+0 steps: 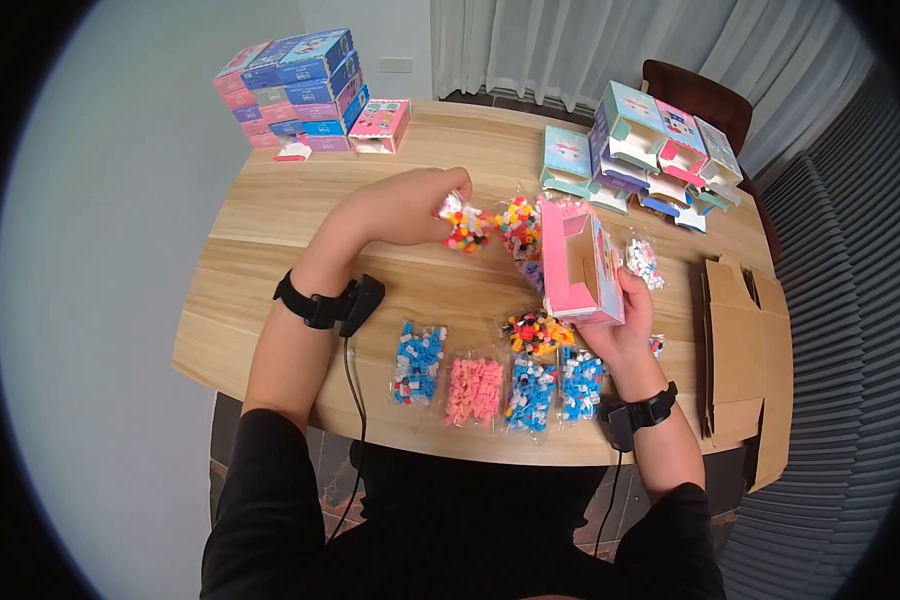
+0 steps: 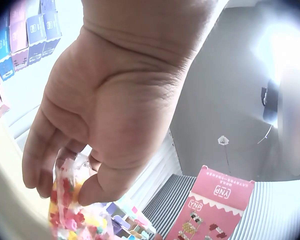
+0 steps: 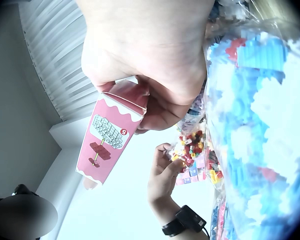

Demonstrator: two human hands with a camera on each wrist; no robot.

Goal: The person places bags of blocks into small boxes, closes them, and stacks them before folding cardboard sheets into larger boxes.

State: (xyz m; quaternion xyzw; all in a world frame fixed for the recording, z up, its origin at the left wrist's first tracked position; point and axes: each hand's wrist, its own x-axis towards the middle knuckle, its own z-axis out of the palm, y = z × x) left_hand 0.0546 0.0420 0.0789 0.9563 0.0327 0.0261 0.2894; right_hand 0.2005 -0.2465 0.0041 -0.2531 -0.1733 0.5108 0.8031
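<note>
My left hand [image 1: 405,207] pinches a clear bag of small multicoloured building bricks [image 1: 466,226] over the middle of the table; in the left wrist view the bag [image 2: 72,212] hangs from thumb and fingers. My right hand [image 1: 625,325] grips an open pink cardboard box [image 1: 608,270], its open end turned toward the left hand. Printed brick figures show on the box [image 3: 106,142] in the right wrist view. Just left of the box lies another bag of mixed bricks [image 1: 518,228]. A bag of yellow, black and red bricks [image 1: 538,332] lies below it.
Bags of blue bricks [image 1: 419,362] and pink bricks [image 1: 474,388] lie along the near edge, and a bag of white bricks [image 1: 645,265] at right. Closed boxes [image 1: 315,60] are stacked back left, opened boxes [image 1: 635,115] back right. Flattened brown cardboard [image 1: 745,350] sits at the right edge.
</note>
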